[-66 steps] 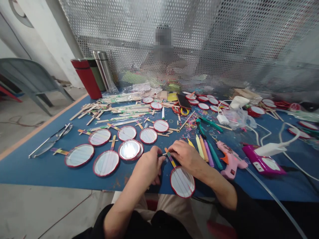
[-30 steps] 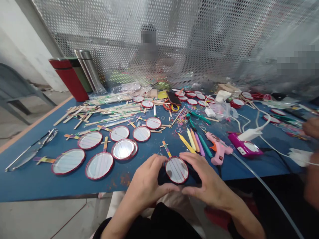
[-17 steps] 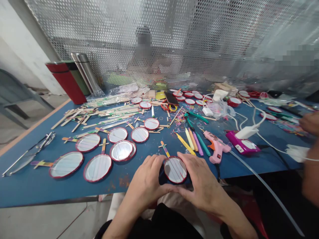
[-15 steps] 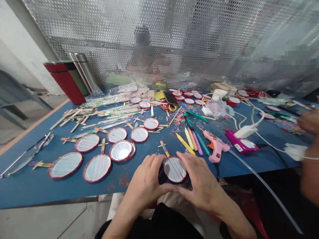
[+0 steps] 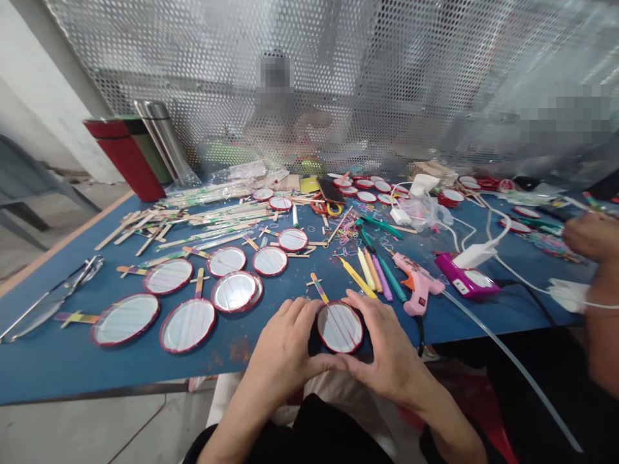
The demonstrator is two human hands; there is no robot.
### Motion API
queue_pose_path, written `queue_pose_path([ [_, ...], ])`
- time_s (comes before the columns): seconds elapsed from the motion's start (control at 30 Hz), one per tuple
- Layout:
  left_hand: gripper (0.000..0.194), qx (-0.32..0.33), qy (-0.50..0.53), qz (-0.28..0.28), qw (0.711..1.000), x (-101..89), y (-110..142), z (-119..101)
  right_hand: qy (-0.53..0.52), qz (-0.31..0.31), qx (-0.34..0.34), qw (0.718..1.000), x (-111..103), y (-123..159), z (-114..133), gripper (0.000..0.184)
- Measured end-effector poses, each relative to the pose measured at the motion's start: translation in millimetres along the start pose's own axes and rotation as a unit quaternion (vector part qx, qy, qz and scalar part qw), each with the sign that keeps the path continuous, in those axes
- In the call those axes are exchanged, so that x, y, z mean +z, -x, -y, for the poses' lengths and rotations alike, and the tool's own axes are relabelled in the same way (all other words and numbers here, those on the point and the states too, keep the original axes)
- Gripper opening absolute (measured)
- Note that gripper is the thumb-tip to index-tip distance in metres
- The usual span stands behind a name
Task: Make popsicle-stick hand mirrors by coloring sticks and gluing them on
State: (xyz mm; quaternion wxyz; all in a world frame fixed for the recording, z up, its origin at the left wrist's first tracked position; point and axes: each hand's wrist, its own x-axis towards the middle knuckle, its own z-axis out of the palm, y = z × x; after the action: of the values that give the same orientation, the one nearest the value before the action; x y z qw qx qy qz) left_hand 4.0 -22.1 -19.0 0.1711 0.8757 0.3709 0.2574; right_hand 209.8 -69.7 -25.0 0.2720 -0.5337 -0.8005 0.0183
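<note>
**Two cupped hands around one red-rimmed disc**

A perforated metal panel (image 5: pixel 387 84) stands behind the blue counter (image 5: pixel 53 374). At its far left is a red flask (image 5: pixel 126 161); at the right edge, another person's hand (image 5: pixel 594 233) is over the counter.

The person's left hand (image 5: pixel 287 348) and right hand (image 5: pixel 387 341) curve around a round disc (image 5: pixel 340 327) near the front edge. Each grip is bowed, thumb well apart from the fingers, and the thumbs meet or nearly meet at the disc's near side. Whether either grip presses on the rim I cannot tell.

The disc lies between the palms, about equally near to both. Its long axis, carried on by a striped stick (image 5: pixel 319 288), runs away from the body and slants leftward, so the stick's far end lies ahead of the left fingers, that hand being nearer to it.

Similar discs (image 5: pixel 187 325) lie to the left; a pink glue gun (image 5: pixel 420 283) and a yellow marker (image 5: pixel 356 277) lie to the right. Smallest are the scattered coloured bands (image 5: pixel 353 235) beyond.
</note>
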Motion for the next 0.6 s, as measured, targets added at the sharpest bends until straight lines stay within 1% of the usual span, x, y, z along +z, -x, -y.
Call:
queue_pose_path([
  [0.13, 0.066, 0.008, 0.011, 0.001, 1.000, 0.5, -0.4, 1.7, -0.015, -0.033, 0.001, 0.999, 1.4, 0.2, 0.6, 0.084],
  [0.27, 0.067, 0.009, 0.024, -0.001, 1.000, 0.4, -1.0, 2.3, -0.009, -0.056, -0.004, 0.998, 3.7, -1.1, 2.7, 0.081],
  [0.4, 0.068, 0.009, 0.022, -0.012, 1.000, 1.3, -0.3, 2.6, -0.017, -0.064, -0.017, 0.998, 5.0, -2.0, 5.8, 0.087],
  [0.53, 0.075, 0.018, 0.013, -0.016, 1.000, 0.6, 0.2, 2.5, -0.026, -0.074, -0.038, 0.996, 6.1, -1.1, 9.6, 0.090],
  [0.6, 0.076, 0.014, 0.011, -0.013, 1.000, -0.6, 0.1, 2.2, -0.021, -0.079, -0.046, 0.996, 7.6, -1.1, 10.5, 0.090],
])
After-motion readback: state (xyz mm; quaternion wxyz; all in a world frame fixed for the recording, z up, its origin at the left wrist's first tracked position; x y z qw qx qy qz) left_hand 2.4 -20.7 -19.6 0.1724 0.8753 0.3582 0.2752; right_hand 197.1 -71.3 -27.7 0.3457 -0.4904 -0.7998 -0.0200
